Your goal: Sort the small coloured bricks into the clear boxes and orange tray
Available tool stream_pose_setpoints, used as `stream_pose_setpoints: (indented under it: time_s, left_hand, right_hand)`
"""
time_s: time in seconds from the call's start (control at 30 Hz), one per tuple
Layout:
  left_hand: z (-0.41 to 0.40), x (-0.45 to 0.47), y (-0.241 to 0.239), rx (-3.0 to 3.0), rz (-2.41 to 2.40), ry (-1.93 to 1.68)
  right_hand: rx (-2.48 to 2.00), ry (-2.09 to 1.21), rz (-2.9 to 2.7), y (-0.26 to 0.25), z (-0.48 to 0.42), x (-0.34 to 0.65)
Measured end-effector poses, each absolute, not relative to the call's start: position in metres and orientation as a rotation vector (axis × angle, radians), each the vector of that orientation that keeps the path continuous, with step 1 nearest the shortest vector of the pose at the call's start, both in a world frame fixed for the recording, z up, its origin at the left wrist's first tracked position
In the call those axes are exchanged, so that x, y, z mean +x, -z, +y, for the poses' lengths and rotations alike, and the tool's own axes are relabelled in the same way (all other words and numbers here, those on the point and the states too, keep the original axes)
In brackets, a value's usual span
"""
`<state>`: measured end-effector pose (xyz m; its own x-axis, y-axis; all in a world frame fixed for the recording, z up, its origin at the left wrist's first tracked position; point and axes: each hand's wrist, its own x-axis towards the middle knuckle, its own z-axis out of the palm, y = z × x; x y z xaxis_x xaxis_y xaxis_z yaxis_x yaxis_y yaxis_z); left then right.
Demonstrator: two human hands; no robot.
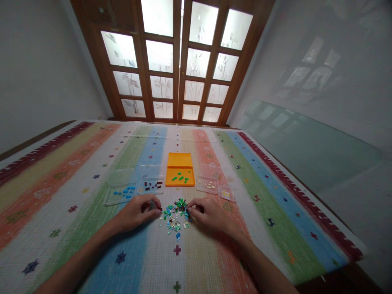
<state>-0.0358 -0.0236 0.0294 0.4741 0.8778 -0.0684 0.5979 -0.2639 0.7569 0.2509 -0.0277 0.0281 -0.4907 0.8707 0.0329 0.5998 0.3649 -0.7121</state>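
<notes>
A loose pile of tiny toy building bricks [175, 222] in green, blue, dark brown and pale colours lies on the striped tablecloth between my hands. At its left side, my left hand [139, 211] is closed in a pinch, with a small dark brown brick [161, 209] showing at the fingertips. My right hand [210, 212] reaches the pile's right edge, thumb and finger pinched together among the bricks. Whatever is between those fingers is too small to make out.
Beyond the pile stands an open orange case [180, 184] with green bricks. Clear trays flank it: blue bricks in one [112, 200], dark brown in another [141, 190], cream in a third [200, 188], yellow in a small box [232, 197]. Tablecloth [162, 265] underneath.
</notes>
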Motion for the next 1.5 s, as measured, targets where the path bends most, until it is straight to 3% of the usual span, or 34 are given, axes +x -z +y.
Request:
stream_pose_setpoints:
  time_s: [0.23,0.63,0.9,1.23,1.5]
  left_hand:
    - [-0.006,-0.047,-0.045,1.977,1.6,-0.782]
    - [0.022,-0.035,-0.045,1.983,1.665,-0.681]
    - [0.007,-0.041,-0.054,1.989,1.727,-0.875]
    - [-0.029,-0.016,-0.01,2.276,1.195,-0.85]
    - [-0.033,-0.012,0.0,2.3,1.147,-0.851]
  right_hand:
    - [-1.298,-0.907,-2.214,-0.033,-0.03,0.251]
    - [-1.208,-0.951,-2.24,-0.039,-0.035,0.249]
    - [-1.333,-0.86,-2.219,-0.038,-0.029,0.254]
    - [-1.355,-0.693,-2.262,-0.025,-0.02,0.246]
    - [-1.341,-0.688,-2.35,-0.033,-0.009,0.231]
